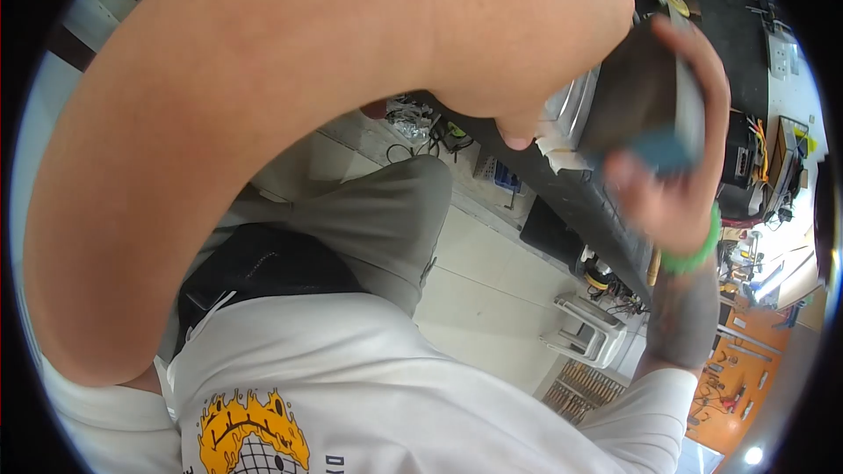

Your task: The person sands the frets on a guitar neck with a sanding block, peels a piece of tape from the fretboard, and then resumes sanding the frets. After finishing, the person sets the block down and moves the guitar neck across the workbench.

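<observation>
1. Gripping a dark, flat-faced item (628, 92) at the upper right of the frame, the right hand (672, 202) curls around its far side, fingers reaching over the top edge and thumb near a teal piece (665, 149) at its lower end. Hand and teal piece are blurred, and whether thumb and piece touch cannot be told.

2. Arching across the upper left and top of the frame, the left arm (290, 26) ends in the left hand (571, 35), beside the dark item. One fingertip points down near a torn, pale scrap (562, 154); the remaining fingers are largely hidden, so whether they are open or closed cannot be told.

3. Between the two hands, a clear, shiny surface (575, 105) borders the dark item's left side, above a dark worktop (575, 211) that slants toward the lower right.

4. Circling the right wrist is a green band (694, 250); a white shirt (351, 360) with an orange flame print (250, 430) fills the lower part of the frame, with a black bag (263, 268) at the waist.

5. Standing on the pale floor (492, 298), right of center, is a light stool (588, 329), near tools on an orange board (738, 377) at lower right.
</observation>
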